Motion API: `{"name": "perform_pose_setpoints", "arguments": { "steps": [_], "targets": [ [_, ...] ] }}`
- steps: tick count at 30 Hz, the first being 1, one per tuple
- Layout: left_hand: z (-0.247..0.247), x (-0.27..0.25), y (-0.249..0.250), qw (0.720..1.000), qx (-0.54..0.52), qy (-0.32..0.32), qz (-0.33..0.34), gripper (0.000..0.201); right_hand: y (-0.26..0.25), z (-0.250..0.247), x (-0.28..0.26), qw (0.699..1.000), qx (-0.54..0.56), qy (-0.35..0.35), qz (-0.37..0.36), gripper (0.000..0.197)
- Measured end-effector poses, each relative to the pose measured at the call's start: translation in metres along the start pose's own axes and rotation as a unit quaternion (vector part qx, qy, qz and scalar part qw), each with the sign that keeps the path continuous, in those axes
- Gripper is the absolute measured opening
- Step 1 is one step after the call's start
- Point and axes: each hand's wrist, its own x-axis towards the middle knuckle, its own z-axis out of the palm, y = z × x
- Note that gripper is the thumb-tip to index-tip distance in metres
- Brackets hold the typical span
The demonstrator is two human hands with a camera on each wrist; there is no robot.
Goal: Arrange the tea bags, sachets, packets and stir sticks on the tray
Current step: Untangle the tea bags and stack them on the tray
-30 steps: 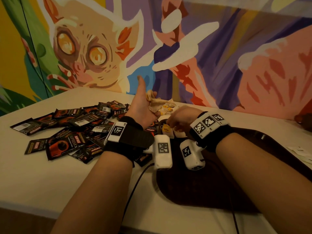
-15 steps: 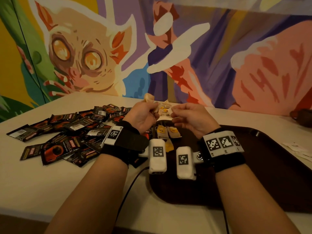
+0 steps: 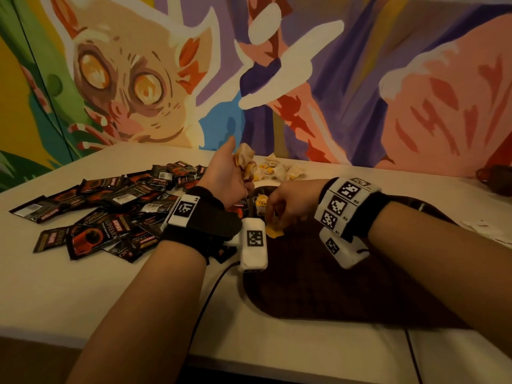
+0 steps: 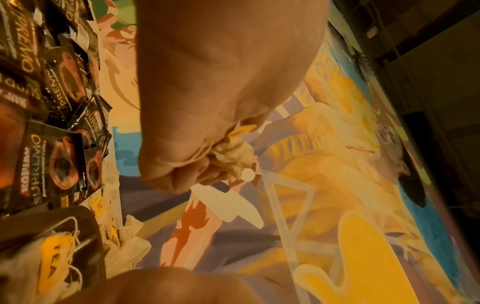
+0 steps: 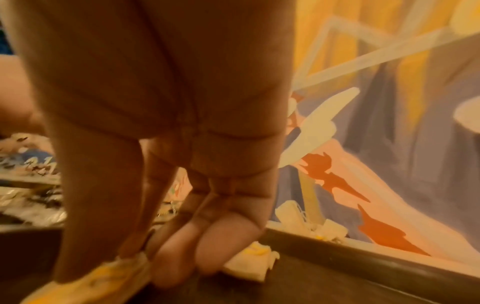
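My left hand [image 3: 232, 173] is raised over the table's far middle and grips a bunch of crumpled tea bags [image 3: 245, 162], seen bunched in the fist [image 4: 233, 156] in the left wrist view. My right hand [image 3: 285, 203] reaches down onto the dark brown tray [image 3: 346, 286] and pinches a yellow-tagged tea bag [image 3: 274, 231] between thumb and fingers [image 5: 182, 263]. Other tea bags [image 3: 261, 202] lie on the tray's far left corner. More tea bags [image 3: 279, 170] sit on the table behind the tray. Black coffee sachets [image 3: 110, 212] lie piled at the left.
A painted mural wall [image 3: 304, 79] rises right behind the table. White papers [image 3: 487, 231] lie at the right edge, and a dark object [image 3: 496, 178] sits far right. A black cable [image 3: 210, 300] runs from my left wrist toward the table's front edge [image 3: 138, 345].
My hands have parted. The right hand dropped from the bunch down to the tray with a tea bag, while the left hand stayed raised holding the remaining tea bags.
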Motion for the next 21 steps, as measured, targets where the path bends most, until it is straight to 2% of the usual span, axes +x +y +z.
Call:
{"name": "perform_pose_setpoints", "arguments": {
  "steps": [2,8,13,17,21],
  "targets": [
    [0.001,-0.001,0.000,1.000,-0.003,0.011,-0.004,0.042,-0.002,0.003,0.004,0.999,-0.037,-0.016,0.002,0.036],
    [0.000,-0.001,0.001,1.000,0.000,0.014,-0.009,0.038,-0.009,0.008,0.011,0.994,-0.109,0.014,-0.016,0.040],
    [0.000,-0.001,0.002,1.000,-0.005,0.017,-0.009,0.038,-0.011,0.010,0.014,0.991,-0.130,0.027,-0.009,0.032],
    [0.000,-0.001,0.002,1.000,-0.004,0.021,-0.006,0.037,-0.007,0.006,0.012,0.994,-0.102,0.028,-0.008,0.023],
    [0.000,-0.002,0.003,1.000,-0.002,0.027,-0.007,0.034,0.004,-0.010,0.001,0.995,-0.014,0.096,0.006,0.017]
  ]
}}
